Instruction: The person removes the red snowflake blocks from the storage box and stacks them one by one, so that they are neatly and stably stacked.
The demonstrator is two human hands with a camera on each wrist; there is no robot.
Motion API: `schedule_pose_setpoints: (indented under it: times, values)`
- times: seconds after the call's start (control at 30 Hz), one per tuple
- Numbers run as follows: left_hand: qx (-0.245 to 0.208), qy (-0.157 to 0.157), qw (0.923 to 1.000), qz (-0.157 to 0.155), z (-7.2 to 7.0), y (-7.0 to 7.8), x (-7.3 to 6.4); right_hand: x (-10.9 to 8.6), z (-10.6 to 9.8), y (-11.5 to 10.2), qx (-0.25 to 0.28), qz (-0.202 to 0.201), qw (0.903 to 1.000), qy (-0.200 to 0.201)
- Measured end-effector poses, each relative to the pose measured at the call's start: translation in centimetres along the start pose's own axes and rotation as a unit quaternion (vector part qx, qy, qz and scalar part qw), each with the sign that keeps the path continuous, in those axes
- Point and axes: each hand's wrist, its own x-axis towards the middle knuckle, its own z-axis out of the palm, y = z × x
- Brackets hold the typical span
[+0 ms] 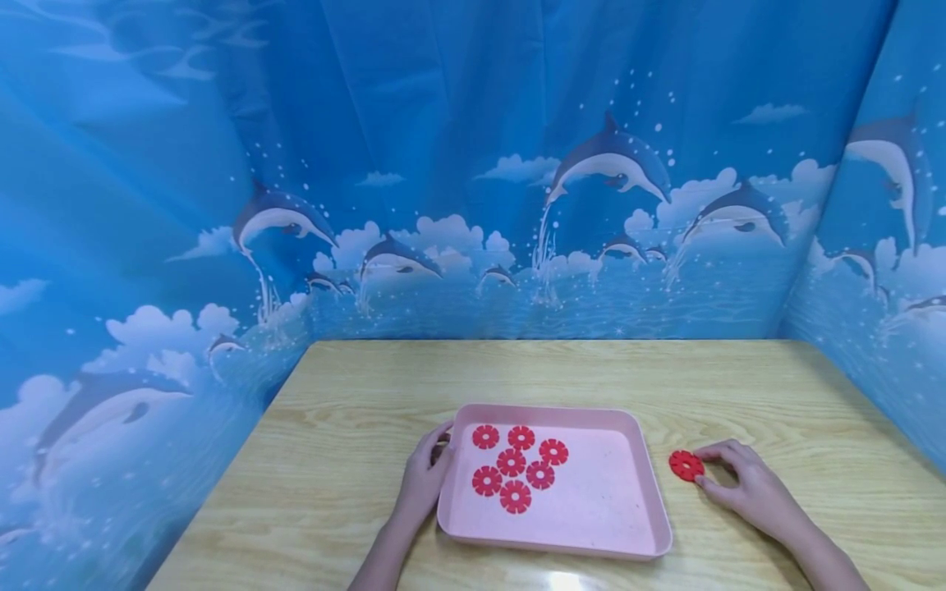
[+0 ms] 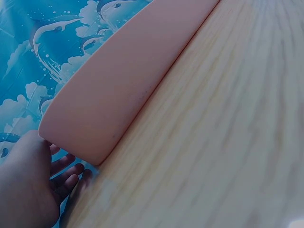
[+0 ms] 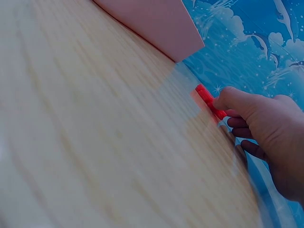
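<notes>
A shallow pink tray (image 1: 591, 492) lies on the wooden table, with several red notched plastic discs (image 1: 511, 462) flat in its left half. My left hand (image 1: 424, 476) holds the tray at its left rim, the thumb over the edge. In the left wrist view, the fingers (image 2: 64, 183) bend near the tray's outer wall (image 2: 114, 85). Right of the tray, my right hand (image 1: 750, 488) pinches a red notched disc (image 1: 686, 465) by its right edge between thumb and forefinger. This red disc (image 3: 210, 102) shows edge-on, low over the tabletop, in the right wrist view.
The light wooden table (image 1: 369, 377) runs back to a blue curtain (image 1: 458, 164) printed with dolphins and clouds. More of this curtain hangs along the left and right sides. The tray's raised walls stand between the two hands.
</notes>
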Motion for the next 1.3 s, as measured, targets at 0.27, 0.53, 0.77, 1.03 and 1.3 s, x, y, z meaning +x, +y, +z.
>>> schedule_pose_setpoints:
  times: [0.27, 0.53, 0.77, 1.03, 1.3]
  values:
    - [0.002, 0.0, 1.0, 0.0, 0.0, 0.0, 0.1, 0.1, -0.1, -0.1, 0.001, -0.004, 1.0, 0.003]
    - [0.004, -0.002, 1.0, 0.002, 0.0, -0.1, 0.2, 0.1, -0.2, -0.2, -0.003, 0.004, 1.0, -0.002]
    - [0.007, -0.001, 1.0, 0.0, 0.0, -0.1, 0.2, 0.2, -0.2, -0.2, -0.002, 0.014, 0.9999, -0.009]
    - [0.005, -0.004, 1.0, 0.006, 0.0, -0.2, 0.3, 0.2, -0.3, -0.3, -0.001, 0.024, 0.9997, -0.011]
    - [0.009, -0.008, 0.9999, 0.009, 0.0, -0.5, 0.1, 0.6, -1.6, -1.9, 0.017, 0.005, 0.9997, 0.016]
